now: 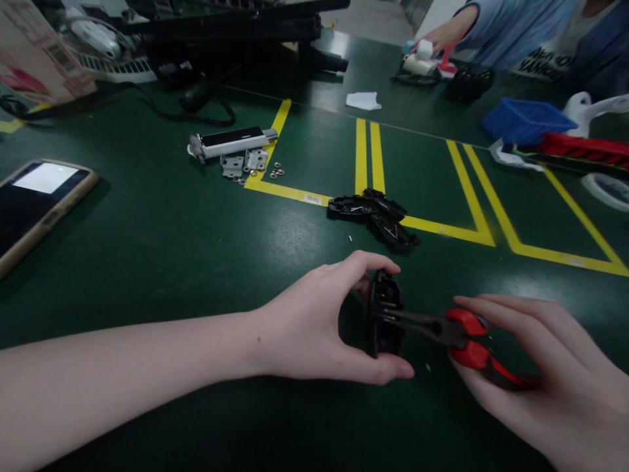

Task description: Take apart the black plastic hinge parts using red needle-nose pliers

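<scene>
A black plastic housing is gripped at its two ends between the thumb and fingers of my left hand, with its ribbed inside facing right. My right hand is wrapped round the red handles of long-nose pliers. The jaws of the pliers reach into the housing; what lies between their tips is too small to make out. Beyond my hands rest several similar black plastic pieces, partly overlapping. One tiny metal pin lies just in front of them.
To the left lies a phone. A white-and-black device, metal brackets and several small rings sit near yellow tape lines. A blue bin stands at right. Across the table, a co-worker's hand touches some parts.
</scene>
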### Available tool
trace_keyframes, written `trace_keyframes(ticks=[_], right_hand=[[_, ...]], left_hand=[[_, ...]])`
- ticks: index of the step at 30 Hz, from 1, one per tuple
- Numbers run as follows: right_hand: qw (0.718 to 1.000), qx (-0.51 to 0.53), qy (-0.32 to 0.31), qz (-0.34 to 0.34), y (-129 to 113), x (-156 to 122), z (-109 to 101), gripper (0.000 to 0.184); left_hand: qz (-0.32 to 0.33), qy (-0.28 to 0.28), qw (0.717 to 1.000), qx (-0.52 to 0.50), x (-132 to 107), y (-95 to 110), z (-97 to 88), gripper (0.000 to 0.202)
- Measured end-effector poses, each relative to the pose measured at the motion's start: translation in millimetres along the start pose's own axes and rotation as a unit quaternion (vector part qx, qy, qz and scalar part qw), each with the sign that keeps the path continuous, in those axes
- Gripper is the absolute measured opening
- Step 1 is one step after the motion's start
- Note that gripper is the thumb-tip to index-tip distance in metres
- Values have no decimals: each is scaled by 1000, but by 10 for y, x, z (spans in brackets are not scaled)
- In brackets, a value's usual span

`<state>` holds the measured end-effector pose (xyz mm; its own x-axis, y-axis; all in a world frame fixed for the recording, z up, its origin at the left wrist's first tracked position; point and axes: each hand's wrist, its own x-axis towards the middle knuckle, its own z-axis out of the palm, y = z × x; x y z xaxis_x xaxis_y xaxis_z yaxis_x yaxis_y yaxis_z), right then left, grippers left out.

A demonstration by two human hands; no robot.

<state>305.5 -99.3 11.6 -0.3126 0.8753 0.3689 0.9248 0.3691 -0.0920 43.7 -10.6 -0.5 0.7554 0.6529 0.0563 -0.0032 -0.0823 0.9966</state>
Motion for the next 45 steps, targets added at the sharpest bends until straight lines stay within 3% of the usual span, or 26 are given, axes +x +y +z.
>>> trace_keyframes(ticks=[9,21,27,34,45], right_hand=[[998,5,-37,-42,79,8,-21,28],[997,31,-65,10,23,-13,67,22],[994,-36,-58,-80,106,-40,44,29],[998,31,-59,20,-73,-16,74,21],[984,120,-102,85,-117,-15,99,19]], left_hand=[[0,-12,1000,9,-7,-6,-6,71],[-42,-7,999,-17,7,55,-20,69],[-55,-8,998,-21,-5,58,-16,69],[-60,-9,998,-24,-14,65,-24,69],[-33,13,999,-17,-3,34,8,73]])
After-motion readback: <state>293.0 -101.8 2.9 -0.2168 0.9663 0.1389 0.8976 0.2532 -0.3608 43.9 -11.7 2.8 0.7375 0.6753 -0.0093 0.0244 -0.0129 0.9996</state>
